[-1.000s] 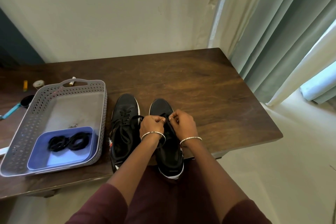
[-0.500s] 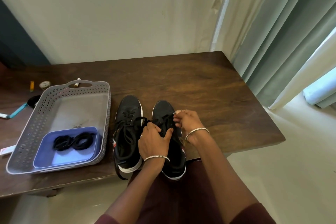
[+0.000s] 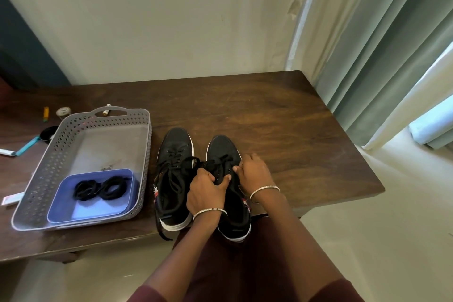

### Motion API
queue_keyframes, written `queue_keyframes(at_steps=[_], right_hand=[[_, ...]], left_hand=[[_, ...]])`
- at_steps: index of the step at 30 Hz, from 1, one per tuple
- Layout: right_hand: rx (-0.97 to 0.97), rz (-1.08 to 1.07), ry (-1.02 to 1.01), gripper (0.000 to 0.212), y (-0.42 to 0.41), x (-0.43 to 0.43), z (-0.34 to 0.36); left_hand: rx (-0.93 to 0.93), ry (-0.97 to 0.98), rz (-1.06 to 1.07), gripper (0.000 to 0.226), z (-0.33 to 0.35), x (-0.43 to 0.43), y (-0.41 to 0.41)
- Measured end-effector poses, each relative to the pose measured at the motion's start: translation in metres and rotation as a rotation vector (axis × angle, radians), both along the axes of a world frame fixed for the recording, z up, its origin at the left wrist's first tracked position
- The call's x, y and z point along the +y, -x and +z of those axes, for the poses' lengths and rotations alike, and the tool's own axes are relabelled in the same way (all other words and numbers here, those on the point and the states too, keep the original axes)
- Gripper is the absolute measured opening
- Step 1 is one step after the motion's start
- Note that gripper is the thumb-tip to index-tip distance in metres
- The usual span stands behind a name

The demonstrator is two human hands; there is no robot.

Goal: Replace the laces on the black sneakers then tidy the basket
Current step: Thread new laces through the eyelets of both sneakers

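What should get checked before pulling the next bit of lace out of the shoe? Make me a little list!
1. Left hand steadies the right sneaker over its tongue: ok.
2. Right hand is at the eyelets on that sneaker's outer side: ok. Whether it pinches the lace: cannot tell.
3. Both sneakers sit fully on the table: not ok, their heels overhang the near edge.
4. Left sneaker lace is tidy: not ok, one loose end dangles past the table edge.
5. Coiled laces wait in the blue tray inside the grey basket: ok.
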State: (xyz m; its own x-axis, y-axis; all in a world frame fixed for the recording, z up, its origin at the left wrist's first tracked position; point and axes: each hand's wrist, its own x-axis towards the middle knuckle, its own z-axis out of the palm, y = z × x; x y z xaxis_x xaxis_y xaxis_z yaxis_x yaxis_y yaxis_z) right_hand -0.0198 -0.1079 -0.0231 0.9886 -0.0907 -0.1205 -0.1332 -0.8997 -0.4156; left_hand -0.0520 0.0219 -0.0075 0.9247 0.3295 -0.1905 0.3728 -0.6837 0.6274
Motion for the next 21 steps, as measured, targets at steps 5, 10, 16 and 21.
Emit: queue_keyframes(at_steps=[5, 10, 16, 21], right_hand=[[-0.096, -0.07, -0.588, 0.016, -0.001, 0.002, 0.025], [-0.079, -0.334, -1.612, 0.024, 0.007, -0.004, 0.067], [0.028, -0.14, -0.296, 0.03, 0.006, -0.01, 0.026], [0.104, 0.047, 0.0, 0.021, 0.0, 0.003, 0.019]], left_hand=[[0.025, 0.023, 0.003, 0.047, 0.0, 0.002, 0.0], [0.018, 0.024, 0.008, 0.047, -0.001, 0.001, 0.001], [0.017, 0.002, 0.01, 0.044, -0.001, 0.001, 0.002], [0.024, -0.01, 0.003, 0.044, -0.003, 0.001, 0.001]])
